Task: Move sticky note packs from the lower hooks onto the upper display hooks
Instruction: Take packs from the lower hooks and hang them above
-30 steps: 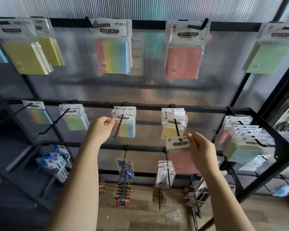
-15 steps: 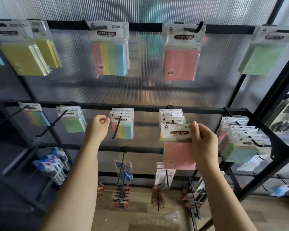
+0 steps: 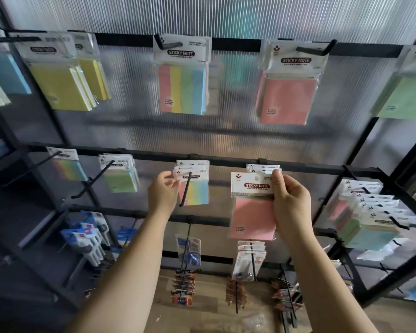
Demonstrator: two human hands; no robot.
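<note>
My right hand grips a pink sticky note pack by its right edge, held free of the hooks in front of the lower rail. Directly above hangs another pink pack on an upper hook. My left hand has its fingers at the left edge of the striped packs hanging on a lower hook; whether it pinches one is unclear. A striped pack hangs on the upper rail above them.
Yellow packs and a green pack hang on the upper rail. Green packs and a crowded hook of mixed packs hang on the lower rail. Scissors and small goods hang on rows beneath. A black frame post stands at right.
My right hand pulled the pink pack off the lower hook and raised it. My left hand opened from a loose fist and reached to the striped packs.
</note>
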